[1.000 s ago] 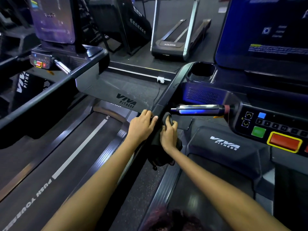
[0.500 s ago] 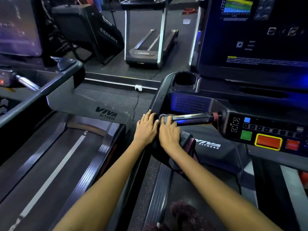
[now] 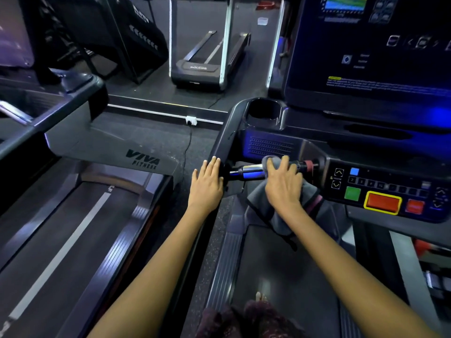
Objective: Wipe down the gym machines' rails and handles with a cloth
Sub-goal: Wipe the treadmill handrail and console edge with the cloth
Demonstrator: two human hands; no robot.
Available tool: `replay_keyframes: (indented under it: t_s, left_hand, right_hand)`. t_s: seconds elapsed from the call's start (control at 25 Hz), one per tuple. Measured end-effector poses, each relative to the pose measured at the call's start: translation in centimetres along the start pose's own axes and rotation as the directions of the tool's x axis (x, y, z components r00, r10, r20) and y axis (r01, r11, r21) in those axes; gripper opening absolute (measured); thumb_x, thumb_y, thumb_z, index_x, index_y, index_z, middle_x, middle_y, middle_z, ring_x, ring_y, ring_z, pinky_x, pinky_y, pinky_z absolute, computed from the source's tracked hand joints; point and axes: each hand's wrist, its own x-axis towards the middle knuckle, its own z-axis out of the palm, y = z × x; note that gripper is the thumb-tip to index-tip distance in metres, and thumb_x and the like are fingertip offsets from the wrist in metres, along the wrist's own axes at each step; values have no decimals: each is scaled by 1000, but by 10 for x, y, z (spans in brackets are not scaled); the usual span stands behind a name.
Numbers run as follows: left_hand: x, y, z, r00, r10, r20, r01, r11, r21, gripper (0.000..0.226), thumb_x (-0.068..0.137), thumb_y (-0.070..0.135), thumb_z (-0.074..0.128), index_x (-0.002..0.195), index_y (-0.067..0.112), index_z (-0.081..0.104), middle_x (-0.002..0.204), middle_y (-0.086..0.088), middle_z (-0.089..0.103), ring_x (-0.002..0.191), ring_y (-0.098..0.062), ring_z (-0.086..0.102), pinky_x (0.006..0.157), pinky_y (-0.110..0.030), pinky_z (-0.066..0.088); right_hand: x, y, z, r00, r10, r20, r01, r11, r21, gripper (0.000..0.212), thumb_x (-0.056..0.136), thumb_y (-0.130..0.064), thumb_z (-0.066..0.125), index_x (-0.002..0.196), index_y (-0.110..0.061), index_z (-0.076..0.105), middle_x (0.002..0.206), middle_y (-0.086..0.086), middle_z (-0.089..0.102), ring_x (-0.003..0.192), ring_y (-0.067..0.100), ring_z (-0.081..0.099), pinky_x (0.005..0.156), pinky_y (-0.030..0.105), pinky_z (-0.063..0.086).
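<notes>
A shiny metal handle sticks out sideways from the treadmill console, just left of the button panel. My right hand grips a dark grey cloth wrapped over the handle's right part, fingers curled over the bar. The cloth hangs down below the hand, with a reddish strip at its right edge. My left hand rests flat with straight fingers on the black side rail where it meets the handle.
The console has a cup holder, a big screen and a button panel with green, red and blue keys. A second treadmill lies to the left, another stands further back. A cable runs from a floor socket.
My right hand has slid with the cloth from the rail joint rightward along the metal handle. My left hand stays on the side rail. The view has shifted up and right.
</notes>
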Motion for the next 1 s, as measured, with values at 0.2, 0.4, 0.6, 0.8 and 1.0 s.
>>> replay_keyframes:
  t_s: [0.2,0.4,0.6,0.8,1.0]
  left_hand:
    - [0,6,3,1000,21,-3,-21,997,69,55,100,25,31,149,14,12,158,-1,13,145,-19,9,116,-40,11]
    - [3,1,2,1000,11,-19,-11,1000,17,55,97,32,41,147,17,24,156,1,21,144,-17,16,112,-39,24]
    - [1,0,1,999,5,-36,-7,999,-34,51,98,24,41,146,18,27,155,3,23,144,-16,16,111,-38,25]
    - [4,1,3,998,13,-63,-15,999,-38,49,97,21,43,144,15,31,154,-1,26,143,-19,20,113,-39,23]
    - [4,4,7,998,-33,-55,35,999,40,55,96,26,43,146,11,25,156,-5,18,143,-23,17,114,-43,17]
  right_hand:
    - [-4,-31,9,994,-27,-110,23,999,-42,43,77,-24,60,119,-29,60,103,5,59,73,22,59,55,28,45]
    - [0,-60,11,975,-220,41,216,973,79,46,60,-37,79,104,-32,67,89,2,60,50,17,54,38,19,36]
    - [-4,30,12,992,-17,-128,15,1000,-16,52,64,-23,77,115,-23,65,88,13,57,52,25,55,37,24,41]
    - [-4,60,11,978,159,-135,-165,986,-32,51,76,-16,69,126,-14,57,103,21,54,61,30,56,42,28,41]
    - [3,-6,19,976,-92,-200,86,996,-38,50,61,-26,77,109,-18,67,88,8,61,50,17,53,35,20,35]
